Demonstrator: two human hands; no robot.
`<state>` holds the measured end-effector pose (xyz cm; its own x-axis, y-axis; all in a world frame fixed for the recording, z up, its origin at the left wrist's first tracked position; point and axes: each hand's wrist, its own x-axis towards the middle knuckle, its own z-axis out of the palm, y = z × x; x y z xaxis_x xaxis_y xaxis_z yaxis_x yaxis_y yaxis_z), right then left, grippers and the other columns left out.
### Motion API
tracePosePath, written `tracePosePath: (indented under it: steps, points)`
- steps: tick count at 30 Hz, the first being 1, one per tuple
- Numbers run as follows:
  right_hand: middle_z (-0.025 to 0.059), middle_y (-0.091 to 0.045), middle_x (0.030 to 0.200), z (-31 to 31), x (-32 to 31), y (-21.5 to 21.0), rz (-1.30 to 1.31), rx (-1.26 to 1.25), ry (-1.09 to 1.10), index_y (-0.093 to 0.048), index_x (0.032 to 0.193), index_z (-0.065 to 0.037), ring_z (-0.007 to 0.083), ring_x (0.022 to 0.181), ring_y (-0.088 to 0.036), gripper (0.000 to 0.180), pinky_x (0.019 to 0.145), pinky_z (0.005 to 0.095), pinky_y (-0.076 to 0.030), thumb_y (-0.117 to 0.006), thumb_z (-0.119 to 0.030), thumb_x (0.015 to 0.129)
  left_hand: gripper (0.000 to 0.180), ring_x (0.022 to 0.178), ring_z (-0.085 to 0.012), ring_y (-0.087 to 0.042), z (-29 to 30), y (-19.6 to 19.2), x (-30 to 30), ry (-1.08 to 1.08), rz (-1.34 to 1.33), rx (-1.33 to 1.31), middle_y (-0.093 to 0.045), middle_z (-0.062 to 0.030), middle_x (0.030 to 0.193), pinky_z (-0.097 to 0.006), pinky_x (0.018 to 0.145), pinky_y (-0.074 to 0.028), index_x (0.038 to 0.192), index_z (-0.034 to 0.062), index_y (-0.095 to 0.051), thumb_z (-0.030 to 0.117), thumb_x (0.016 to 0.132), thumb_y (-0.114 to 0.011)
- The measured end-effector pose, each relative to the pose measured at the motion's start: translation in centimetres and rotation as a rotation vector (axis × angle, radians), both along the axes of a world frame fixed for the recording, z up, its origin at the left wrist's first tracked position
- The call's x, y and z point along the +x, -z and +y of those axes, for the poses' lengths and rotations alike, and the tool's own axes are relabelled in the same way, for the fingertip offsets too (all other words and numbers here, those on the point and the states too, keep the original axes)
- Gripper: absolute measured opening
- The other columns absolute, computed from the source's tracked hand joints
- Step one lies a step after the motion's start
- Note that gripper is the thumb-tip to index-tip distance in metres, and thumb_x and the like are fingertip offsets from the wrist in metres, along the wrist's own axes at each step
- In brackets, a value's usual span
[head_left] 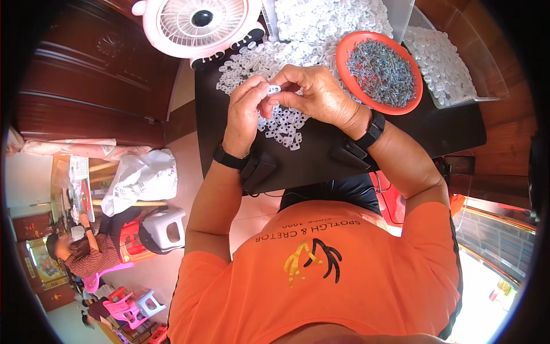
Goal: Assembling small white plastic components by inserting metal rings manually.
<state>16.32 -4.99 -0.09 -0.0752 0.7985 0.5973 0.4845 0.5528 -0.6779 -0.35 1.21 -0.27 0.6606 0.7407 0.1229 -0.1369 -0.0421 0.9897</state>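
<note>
Above the near part of the pile, my two hands meet at a small white plastic piece with dark holes point(274, 89). My left hand point(245, 112) is closed, pinching the piece between thumb and fingertips. Close against its other end, my right hand point(321, 94) is also closed, thumb and forefinger at the piece; whether a small part is between them is hidden. Below the hands lie several similar white pieces with dark holes point(285, 127). Plain white pieces point(243, 64) spread behind them. On the right, a red plate point(344, 57) holds a heap of thin grey metal screws or pins point(382, 73).
A pink-and-white fan point(201, 49) stands at the dark table's point(427, 135) far left. Behind the pile is a clear bin of white pieces point(332, 20); another clear tray point(487, 97) sits far right. Another person point(89, 255) sits at left, near stools point(166, 229).
</note>
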Motion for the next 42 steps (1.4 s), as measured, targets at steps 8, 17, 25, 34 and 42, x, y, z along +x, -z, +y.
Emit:
tracePosePath:
  steps: [8,17,25,34,42]
  points:
    - [0.0096,-0.066,0.072,-0.11,0.3,0.05,-0.011,-0.054,-0.027,-0.059,0.084,-0.008,0.0277,0.067,-0.066,0.018,0.057,0.0317,-0.05,-0.072,-0.018,0.077,0.025,0.049,-0.0103,-0.044,-0.74,-0.04,0.31,-0.08,-0.019,-0.041,-0.045,-0.0028,0.059,-0.022,0.046,-0.034,0.081,-0.0004,-0.055,0.022,0.09,-0.049]
    - [0.0095,-0.066,0.072,-0.46,0.28,-0.34,-0.035,-0.007,-0.032,-0.059,0.082,-0.008,0.027,0.067,-0.066,0.016,0.057,0.0314,-0.049,-0.072,-0.017,0.078,0.022,0.053,-0.0114,-0.044,-0.69,0.08,-0.1,-0.035,-0.005,-0.048,-0.047,-0.005,0.067,-0.023,0.049,-0.036,0.092,-0.004,-0.055,0.016,0.092,-0.047]
    - [0.0051,-0.066,0.068,-0.33,0.39,-0.19,0.092,-0.146,-0.086,-0.06,0.086,-0.007,0.0156,0.058,-0.062,0.016,0.055,0.0269,-0.047,-0.072,-0.014,0.077,0.025,0.055,-0.0094,-0.043,-0.29,-0.13,-0.08,0.018,0.049,0.034,-0.047,-0.0033,0.069,-0.021,0.05,-0.035,0.085,-0.0016,-0.056,0.019,0.093,-0.044]
    - [0.0076,-0.068,0.076,-0.39,0.49,-0.42,0.06,-0.13,-0.072,-0.06,0.092,-0.007,0.018,0.07,-0.067,0.019,0.063,0.0277,-0.05,-0.072,-0.013,0.077,0.029,0.051,-0.0079,-0.045,-0.28,-0.25,0.2,-0.017,-0.013,0.059,-0.047,-0.0002,0.059,-0.02,0.05,-0.034,0.078,0.0026,-0.055,0.026,0.092,-0.046]
    - [0.0068,-0.068,0.077,-0.53,0.26,-0.69,0.096,-0.098,-0.107,-0.061,0.093,-0.008,0.0173,0.071,-0.067,0.017,0.064,0.0272,-0.051,-0.07,-0.01,0.079,0.028,0.049,-0.0082,-0.045,0.06,-0.09,0.06,-0.013,-0.022,0.038,-0.048,-0.0005,0.059,-0.021,0.049,-0.034,0.078,0.0026,-0.056,0.026,0.091,-0.046]
